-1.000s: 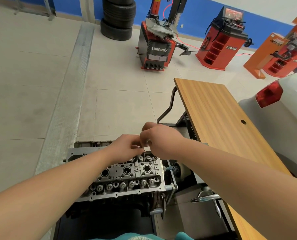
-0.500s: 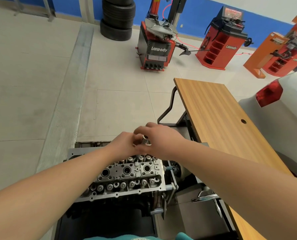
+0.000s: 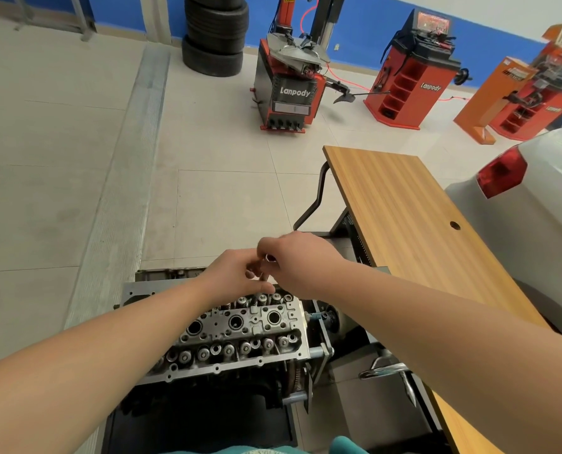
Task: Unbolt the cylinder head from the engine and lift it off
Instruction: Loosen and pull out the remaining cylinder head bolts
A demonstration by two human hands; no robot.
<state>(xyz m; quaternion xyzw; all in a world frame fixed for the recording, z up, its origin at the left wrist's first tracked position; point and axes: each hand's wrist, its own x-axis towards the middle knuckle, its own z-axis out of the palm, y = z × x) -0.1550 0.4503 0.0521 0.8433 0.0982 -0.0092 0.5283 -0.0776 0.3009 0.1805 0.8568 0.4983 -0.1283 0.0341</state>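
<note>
The grey cylinder head [image 3: 240, 326] sits on the engine on a stand, low in the middle of the view, its valve springs and round bores exposed. Both my hands meet above its far edge. My right hand [image 3: 301, 263] pinches the top of a slim metal bolt [image 3: 266, 267] that stands upright over the head's far row. My left hand [image 3: 237, 278] curls its fingers round the same bolt lower down. The bolt's lower end is hidden behind my fingers.
A wooden table [image 3: 414, 224] runs along the right, close to the engine stand. A white car's rear [image 3: 535, 198] lies beyond it. A metal crank handle [image 3: 387, 370] sticks out at the stand's right. Tyre machines [image 3: 286, 90] and stacked tyres [image 3: 216, 34] stand far across the tiled floor.
My hands have stayed together over the head's far edge; the right hand's fingers have shifted on the bolt's top, and the bolt stands a little higher between them.
</note>
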